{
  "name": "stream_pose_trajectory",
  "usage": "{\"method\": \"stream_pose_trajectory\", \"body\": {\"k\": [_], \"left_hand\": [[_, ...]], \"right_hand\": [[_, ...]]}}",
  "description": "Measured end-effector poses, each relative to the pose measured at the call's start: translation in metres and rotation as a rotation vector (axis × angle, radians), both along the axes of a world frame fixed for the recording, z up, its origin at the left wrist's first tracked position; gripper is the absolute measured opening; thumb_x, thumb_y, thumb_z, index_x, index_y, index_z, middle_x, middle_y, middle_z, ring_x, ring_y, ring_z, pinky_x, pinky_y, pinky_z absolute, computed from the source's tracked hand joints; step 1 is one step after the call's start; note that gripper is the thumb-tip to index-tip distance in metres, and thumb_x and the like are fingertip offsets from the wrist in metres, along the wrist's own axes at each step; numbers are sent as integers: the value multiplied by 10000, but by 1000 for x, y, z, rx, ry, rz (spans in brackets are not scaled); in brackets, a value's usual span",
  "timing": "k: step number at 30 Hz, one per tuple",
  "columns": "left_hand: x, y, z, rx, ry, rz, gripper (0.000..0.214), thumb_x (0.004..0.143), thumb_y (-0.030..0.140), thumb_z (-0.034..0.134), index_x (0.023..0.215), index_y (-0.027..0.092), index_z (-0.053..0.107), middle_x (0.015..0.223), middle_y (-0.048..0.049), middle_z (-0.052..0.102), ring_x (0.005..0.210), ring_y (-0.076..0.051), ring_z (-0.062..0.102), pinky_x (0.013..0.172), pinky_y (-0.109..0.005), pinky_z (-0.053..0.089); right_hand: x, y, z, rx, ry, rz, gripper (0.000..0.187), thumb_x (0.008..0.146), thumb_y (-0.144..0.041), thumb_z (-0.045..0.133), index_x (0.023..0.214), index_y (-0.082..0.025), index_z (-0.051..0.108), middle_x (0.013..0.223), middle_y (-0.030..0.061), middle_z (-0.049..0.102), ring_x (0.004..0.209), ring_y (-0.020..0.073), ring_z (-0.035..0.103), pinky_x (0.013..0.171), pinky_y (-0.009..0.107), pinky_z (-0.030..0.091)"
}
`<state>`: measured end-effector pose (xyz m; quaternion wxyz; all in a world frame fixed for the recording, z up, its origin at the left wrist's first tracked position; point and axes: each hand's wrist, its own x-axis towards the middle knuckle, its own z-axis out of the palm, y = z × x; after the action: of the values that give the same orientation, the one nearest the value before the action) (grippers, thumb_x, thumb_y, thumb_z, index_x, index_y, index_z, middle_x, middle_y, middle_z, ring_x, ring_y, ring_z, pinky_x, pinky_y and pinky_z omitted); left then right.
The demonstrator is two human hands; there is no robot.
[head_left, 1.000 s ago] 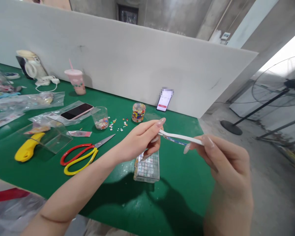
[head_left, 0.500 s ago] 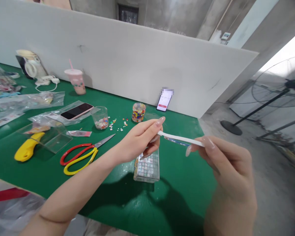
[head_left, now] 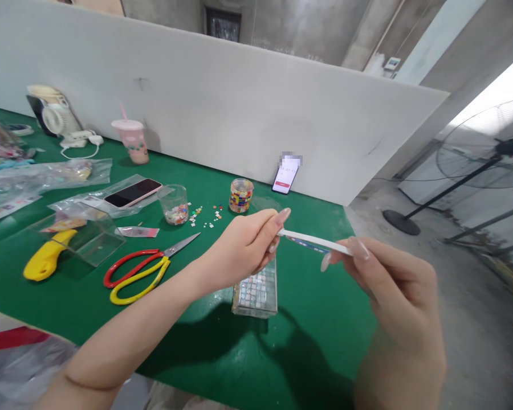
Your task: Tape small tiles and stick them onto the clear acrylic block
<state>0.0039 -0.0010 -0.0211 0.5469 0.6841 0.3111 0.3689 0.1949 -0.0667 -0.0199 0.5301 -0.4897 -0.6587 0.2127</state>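
Observation:
A narrow white strip (head_left: 314, 238) with a blue patterned part below it is stretched between my two hands above the table. My left hand (head_left: 256, 242) pinches its left end, fingers closed. My right hand (head_left: 393, 285) grips the right end between thumb and fingers. Beneath my left hand stands a clear box (head_left: 256, 296) covered with small pale square tiles; its far part is hidden by the hand. Beyond my hands is a round clear cup (head_left: 240, 195) banded with colourful tiles.
Scissors (head_left: 154, 267) with red and yellow handles lie left of my left forearm. Further out are a plastic cup of small pieces (head_left: 175, 208), scattered bits, a phone (head_left: 133, 193), a clear container (head_left: 96, 239) and a yellow-handled tool (head_left: 49, 256). Another phone (head_left: 285, 176) leans on the partition.
My left hand has shifted very slightly, its fingers curling in more below the strip. Both hands still hold the strip in nearly the same place.

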Motion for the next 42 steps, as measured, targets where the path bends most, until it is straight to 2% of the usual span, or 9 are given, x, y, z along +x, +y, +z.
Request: {"method": "stream_pose_trajectory", "body": {"k": [4,8,11,19,27,31,36,39,42], "left_hand": [[-1,0,0,71,68,24,419,1030,415,386,673,196,368,486,87,421,400,-37,378,410,-154,323],[-2,2,-1,-71,-65,-40,405,1028,445,373,704,203,391,477,92,417,373,-43,364,380,-156,313],[-4,3,1,-142,-116,-115,432,1024,474,368,693,199,405,446,96,385,357,-43,334,369,-153,300],[-3,4,3,-66,-113,-105,407,1002,354,475,644,190,372,443,101,380,376,-24,323,383,-133,278],[-9,17,2,-128,-202,12,358,974,301,501,642,177,455,431,69,479,375,-30,403,392,-122,298],[-6,18,1,-167,-232,106,321,925,307,546,633,178,505,410,36,540,355,-53,445,381,-143,296],[-8,32,-5,-142,-288,228,301,896,288,551,617,184,507,392,38,508,346,-55,422,367,-153,269],[-29,51,-1,-104,-361,338,330,900,227,502,577,188,447,347,88,325,316,-34,243,353,-147,222],[-50,56,9,-113,-346,322,338,917,252,520,587,182,513,355,85,309,323,-39,232,343,-156,232]], "right_hand": [[0,-2,0,8,-18,-12,289,964,-310,557,719,-254,700,549,-28,536,468,108,370,466,293,271],[0,-3,2,29,-42,-41,309,969,-294,543,702,-230,685,569,-27,547,471,90,346,446,272,250],[0,-1,4,37,-66,-19,310,973,-278,533,710,-224,687,535,-43,479,448,73,302,423,257,213],[-1,1,2,46,-92,0,301,973,-284,535,721,-220,688,505,-54,372,433,76,281,410,256,185],[-9,8,-5,-45,-144,39,296,1006,-321,477,833,-208,689,537,-70,297,458,79,247,436,258,192],[-16,14,-7,-37,-167,50,304,1006,-327,466,852,-194,692,568,-56,355,494,91,287,458,260,231],[-19,10,-7,-15,-155,62,284,996,-317,491,839,-201,697,584,-47,444,492,86,309,458,260,232],[-9,-4,-1,52,-93,-89,279,988,-320,512,806,-233,705,565,-53,444,472,86,303,453,263,225],[4,-9,6,70,-154,-245,245,974,-343,533,845,-255,722,523,-62,412,455,97,327,469,263,270]]}}
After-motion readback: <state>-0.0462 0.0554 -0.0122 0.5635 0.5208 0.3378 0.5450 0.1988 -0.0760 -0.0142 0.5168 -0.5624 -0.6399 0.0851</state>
